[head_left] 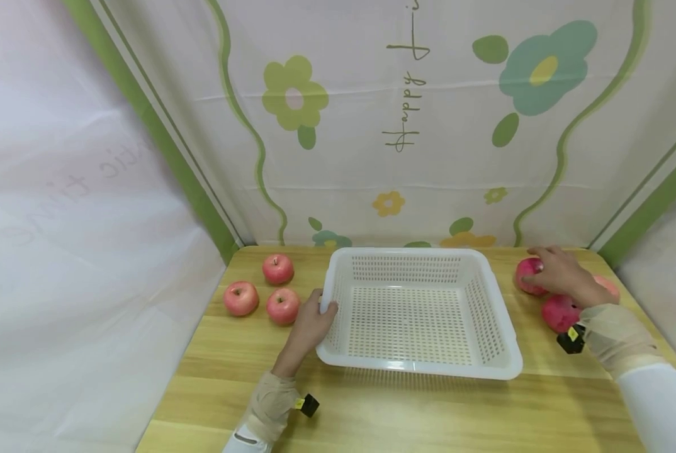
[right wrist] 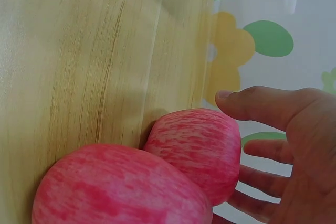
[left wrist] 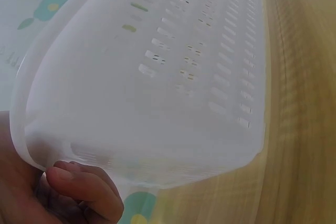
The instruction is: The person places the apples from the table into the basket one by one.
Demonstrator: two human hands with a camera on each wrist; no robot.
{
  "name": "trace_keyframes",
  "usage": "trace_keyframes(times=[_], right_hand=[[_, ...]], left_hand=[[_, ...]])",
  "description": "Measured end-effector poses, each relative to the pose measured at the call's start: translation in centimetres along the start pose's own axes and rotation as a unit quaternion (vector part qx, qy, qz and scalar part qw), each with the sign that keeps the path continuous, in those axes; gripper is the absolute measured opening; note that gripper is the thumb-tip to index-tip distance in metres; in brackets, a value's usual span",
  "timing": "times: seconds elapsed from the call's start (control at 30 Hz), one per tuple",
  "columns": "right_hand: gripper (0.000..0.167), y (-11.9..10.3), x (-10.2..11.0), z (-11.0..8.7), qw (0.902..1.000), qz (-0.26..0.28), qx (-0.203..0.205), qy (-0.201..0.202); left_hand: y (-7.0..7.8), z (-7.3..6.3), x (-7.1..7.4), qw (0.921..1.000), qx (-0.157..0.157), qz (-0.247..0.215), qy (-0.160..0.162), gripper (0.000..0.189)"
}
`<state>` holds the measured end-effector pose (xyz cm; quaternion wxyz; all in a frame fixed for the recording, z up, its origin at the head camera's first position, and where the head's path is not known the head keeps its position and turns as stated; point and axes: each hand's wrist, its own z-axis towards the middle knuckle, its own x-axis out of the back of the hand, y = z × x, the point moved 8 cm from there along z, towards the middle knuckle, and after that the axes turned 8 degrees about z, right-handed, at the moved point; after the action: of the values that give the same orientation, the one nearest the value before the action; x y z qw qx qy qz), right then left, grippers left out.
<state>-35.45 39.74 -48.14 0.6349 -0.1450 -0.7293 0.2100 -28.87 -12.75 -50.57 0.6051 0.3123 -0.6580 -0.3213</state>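
A white plastic basket [head_left: 406,368] with slotted walls stands mid-table, and nothing lies inside it. My left hand [head_left: 311,324] grips its left rim, thumb over the edge; the left wrist view shows the curled fingers [left wrist: 86,190] at the basket's rim [left wrist: 20,124]. On the right, my right hand [head_left: 561,277] reaches over the far red apple [head_left: 525,275]. In the right wrist view its thumb and fairly straight fingers spread around that striped apple [right wrist: 197,148], fingertips right at its skin. A nearer red apple [head_left: 559,313] sits below the wrist.
Three pinkish apples, one at the back [head_left: 278,269], one leftmost [head_left: 240,298] and one beside the left hand [head_left: 283,306], sit left of the basket. A paler apple [head_left: 607,286] is partly hidden behind the right wrist. A flowered curtain [head_left: 394,170] borders the wooden table [head_left: 383,409].
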Motion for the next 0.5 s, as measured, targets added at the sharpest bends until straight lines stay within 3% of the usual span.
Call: trace_keyframes(times=[0.5], right_hand=[[0.084, -0.02, -0.57, 0.32, 0.9998, -0.007, 0.019, 0.004]], left_hand=[[0.03, -0.19, 0.08, 0.9999, 0.005, 0.002, -0.009, 0.049]])
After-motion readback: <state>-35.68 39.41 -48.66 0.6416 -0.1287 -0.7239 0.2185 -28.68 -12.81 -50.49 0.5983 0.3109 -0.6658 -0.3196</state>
